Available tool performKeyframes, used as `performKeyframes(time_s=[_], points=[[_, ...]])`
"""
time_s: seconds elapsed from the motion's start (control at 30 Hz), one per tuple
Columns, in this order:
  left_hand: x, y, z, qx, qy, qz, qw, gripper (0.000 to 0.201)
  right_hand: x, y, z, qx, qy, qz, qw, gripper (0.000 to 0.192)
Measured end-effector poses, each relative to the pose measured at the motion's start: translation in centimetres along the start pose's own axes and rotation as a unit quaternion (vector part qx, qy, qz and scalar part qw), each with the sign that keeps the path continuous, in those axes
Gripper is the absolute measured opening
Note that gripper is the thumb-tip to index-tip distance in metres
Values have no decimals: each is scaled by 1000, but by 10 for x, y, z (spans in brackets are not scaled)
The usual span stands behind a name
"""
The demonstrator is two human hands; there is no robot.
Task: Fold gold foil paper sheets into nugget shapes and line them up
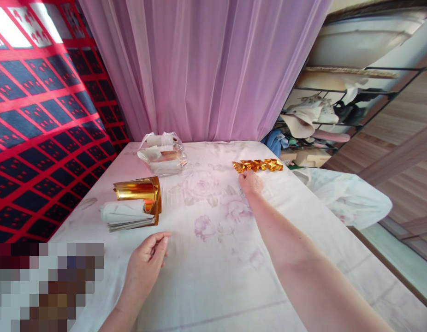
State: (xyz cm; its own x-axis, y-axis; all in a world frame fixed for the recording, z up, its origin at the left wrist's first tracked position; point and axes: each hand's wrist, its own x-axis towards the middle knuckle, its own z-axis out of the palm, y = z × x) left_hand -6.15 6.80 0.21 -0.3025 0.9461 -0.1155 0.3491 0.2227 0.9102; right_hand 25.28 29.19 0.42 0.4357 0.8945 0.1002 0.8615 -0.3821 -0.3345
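My right hand (251,183) reaches far across the table, its fingers closed at the left end of a row of folded gold foil pieces (262,165). The fingertips meet the leftmost foil piece; how firmly they grip it is partly hidden. Nearer to me, my left hand (149,258) hovers or rests over the cloth with fingers curled and thumb against the index finger, nothing visible in them. Just beyond it lies a stack of gold foil paper (135,190), bent over so that its white backing (125,212) shows on the near side.
A clear plastic bag (162,159) with paper bundles sits at the table's back left. Floral cloth (206,286) covers the table. Purple curtain (199,69) hangs behind. To the right stand a shelf rack (379,94) and a white plastic bag (352,196). A patch at lower left is blurred out.
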Motion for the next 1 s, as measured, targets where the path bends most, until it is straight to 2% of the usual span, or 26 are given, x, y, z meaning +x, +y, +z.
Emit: performKeyframes(time_s=[0.53,0.8,0.93,1.0], points=[[1,-2,0,-2,2,-1,1000,50,0,0,-1,6,-35,-13,999,37],[4,-9,2,-6,13,38,999,48,-12,11,-13,28,-92,-57,994,22],[6,-7,1,-2,12,43,999,50,-22,18,-19,31,-127,-69,989,36],[6,-7,2,4,13,54,998,49,-31,21,-22,30,-131,-79,988,36]])
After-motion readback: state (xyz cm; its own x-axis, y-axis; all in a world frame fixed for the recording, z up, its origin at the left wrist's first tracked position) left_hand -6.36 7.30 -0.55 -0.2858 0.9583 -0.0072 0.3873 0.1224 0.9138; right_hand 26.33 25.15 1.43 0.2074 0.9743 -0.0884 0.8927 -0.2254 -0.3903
